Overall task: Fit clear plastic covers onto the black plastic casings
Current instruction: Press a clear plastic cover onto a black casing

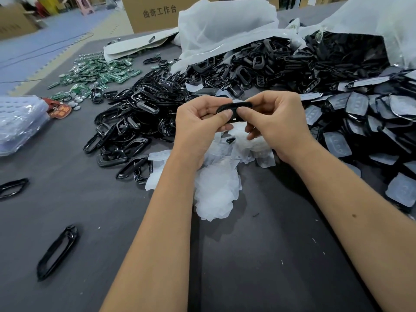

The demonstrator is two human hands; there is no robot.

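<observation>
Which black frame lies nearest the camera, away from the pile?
The lone black frame at the lower left of the grey table, lying flat and diagonal. Another loose frame lies farther back at the left edge.

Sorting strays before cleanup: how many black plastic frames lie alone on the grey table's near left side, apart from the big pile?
2. One black plastic frame lies nearest, lower left; another sits at the left edge, partly cut off. More may lie outside view.

Bare forearms, no sleeves, unadorned hands [236, 124]
</observation>
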